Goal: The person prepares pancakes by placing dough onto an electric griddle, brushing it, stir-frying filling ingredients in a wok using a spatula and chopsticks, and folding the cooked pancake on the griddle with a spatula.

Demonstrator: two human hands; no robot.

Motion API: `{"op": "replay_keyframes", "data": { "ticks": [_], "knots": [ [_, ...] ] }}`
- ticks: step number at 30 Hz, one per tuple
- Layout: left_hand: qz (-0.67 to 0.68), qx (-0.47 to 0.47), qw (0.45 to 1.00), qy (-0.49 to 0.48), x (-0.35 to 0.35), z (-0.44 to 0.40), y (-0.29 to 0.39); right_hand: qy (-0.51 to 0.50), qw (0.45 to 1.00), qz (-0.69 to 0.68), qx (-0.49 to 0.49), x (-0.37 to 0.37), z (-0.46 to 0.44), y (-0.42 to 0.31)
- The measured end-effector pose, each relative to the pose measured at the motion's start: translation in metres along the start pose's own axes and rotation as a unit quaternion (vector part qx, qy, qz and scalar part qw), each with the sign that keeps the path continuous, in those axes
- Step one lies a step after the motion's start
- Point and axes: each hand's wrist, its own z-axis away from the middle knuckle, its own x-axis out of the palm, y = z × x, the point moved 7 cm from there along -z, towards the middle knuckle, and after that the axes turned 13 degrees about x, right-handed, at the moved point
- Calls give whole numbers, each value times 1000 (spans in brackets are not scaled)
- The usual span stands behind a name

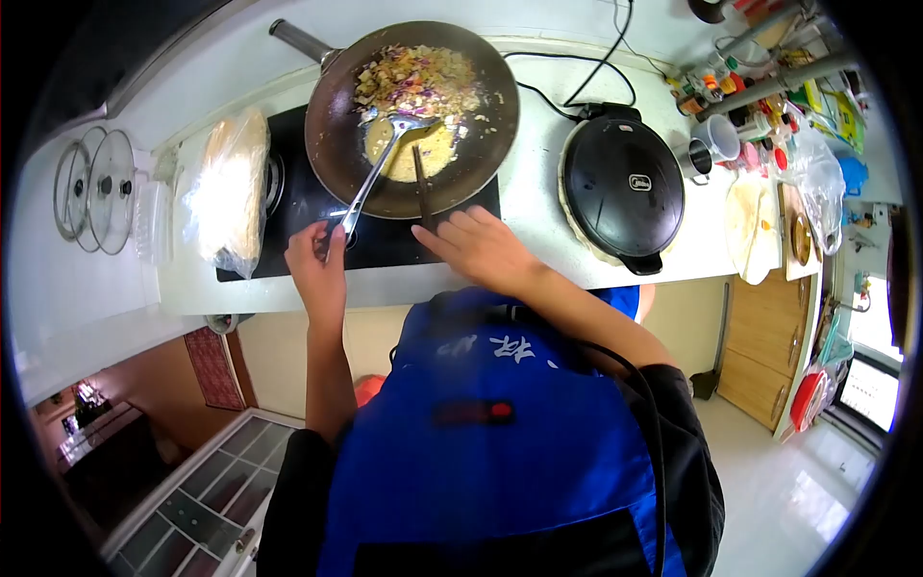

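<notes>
My left hand (pixel 317 269) is closed round the handle end of a metal spatula (pixel 369 185), whose head rests inside a dark wok (pixel 336 178). In my right hand (pixel 486 252) are dark chopsticks (pixel 423 188), their tips down in the yellow egg (pixel 437 154). That egg looks runny or soft and lies in the near half of the wok. Chopped mixed vegetables (pixel 413 77) are heaped in the far half. The wok stands on a black cooktop (pixel 288 240), with its long handle (pixel 300 40) pointing to the far left.
On the left lies a plastic bag (pixel 231 192) of pale food, with glass lids (pixel 108 183) beyond it. A black electric griddle (pixel 620 192) stands to the right, its cord (pixel 562 58) behind. Further right are a cup (pixel 716 139), several jars and flatbreads (pixel 750 226).
</notes>
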Motion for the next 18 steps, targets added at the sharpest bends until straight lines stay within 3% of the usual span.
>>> {"op": "replay_keyframes", "data": {
  "ticks": [3, 7, 13, 18],
  "knots": [
    [100, -97, 988, -66, 10, 4, -18, -4, 1000, 9, -24, 27, -16, 11],
    [190, -172, 957, -133, 21, 9, -27, 21, 999, -18, -38, 11, -39, 16],
    [180, -197, 959, -97, 18, -3, -21, 189, 971, -99, 109, -65, -67, 60],
    [180, -241, 950, -86, 18, -5, -31, 129, 959, -204, 149, -55, -92, 84]
  ]
}}
